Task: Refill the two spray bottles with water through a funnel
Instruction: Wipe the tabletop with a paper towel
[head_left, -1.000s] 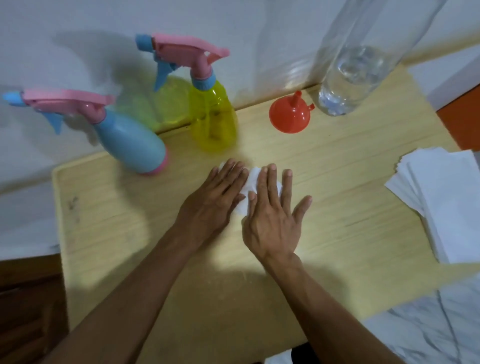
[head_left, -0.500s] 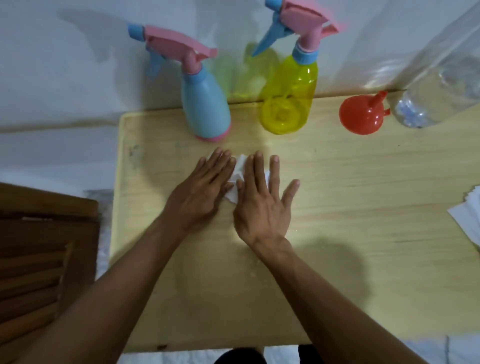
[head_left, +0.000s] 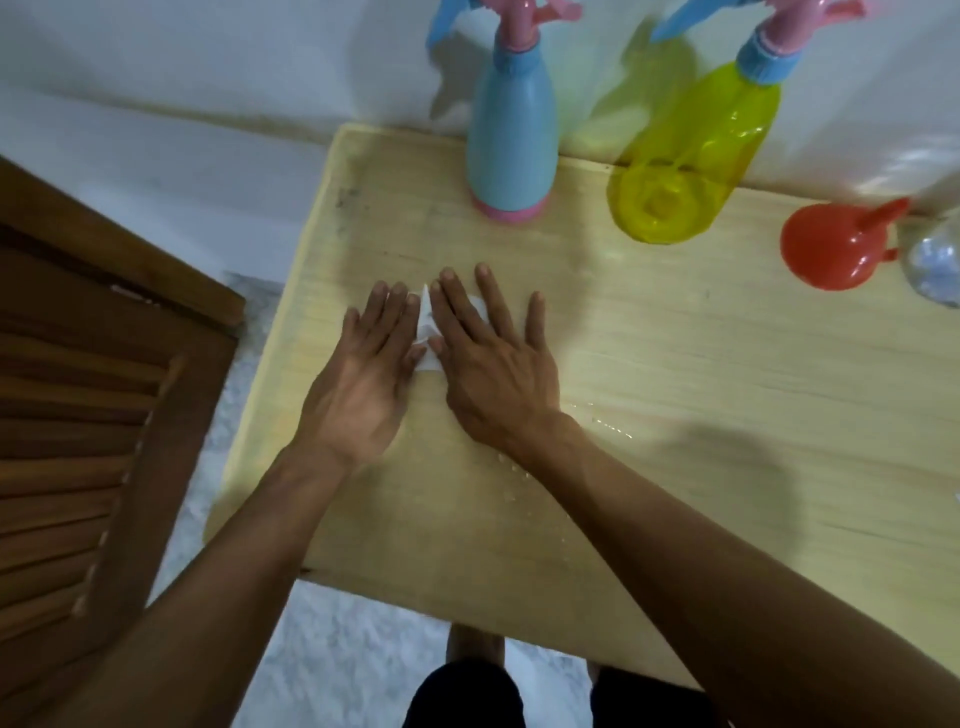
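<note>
Your left hand (head_left: 371, 364) and right hand (head_left: 485, 358) lay flat, fingers straight, pressing a white tissue (head_left: 427, 332) onto the worktop (head_left: 727, 364). Beyond them stood the blue spray bottle (head_left: 511, 135) and yellow spray bottle (head_left: 691, 166), with the red funnel (head_left: 836, 247) further right, all well apart from your fingers.

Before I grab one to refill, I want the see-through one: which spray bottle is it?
The yellow spray bottle, standing right of the blue spray bottle and next to the red funnel. The blue one is opaque.
</note>
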